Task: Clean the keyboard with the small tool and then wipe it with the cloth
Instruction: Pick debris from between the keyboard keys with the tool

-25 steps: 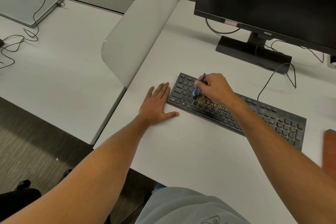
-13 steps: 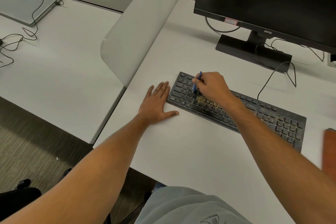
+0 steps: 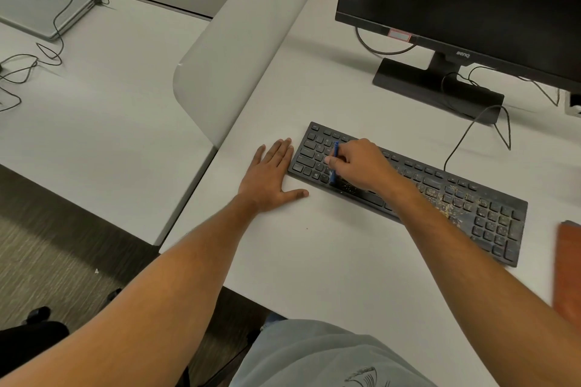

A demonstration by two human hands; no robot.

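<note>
A black keyboard (image 3: 490,217) lies slanted on the white desk, with yellowish crumbs on its middle and right keys. My right hand (image 3: 364,165) is over its left half and pinches a small blue tool (image 3: 334,160), whose lower tip touches the keys near the front row. My left hand (image 3: 270,177) rests flat on the desk, fingers straight, against the keyboard's left end. An orange-brown cloth (image 3: 568,270) lies at the right edge of the view, partly cut off.
A black monitor (image 3: 465,0) on its stand (image 3: 437,88) is behind the keyboard, with cables trailing to the right. A grey divider panel (image 3: 232,50) rises at the desk's left side. On the neighbouring desk lies a closed laptop (image 3: 41,0) with a cable.
My right hand has drawn the blue tool toward the keyboard's front left keys, and the tool now tilts more upright. The left hand has stayed in place.
</note>
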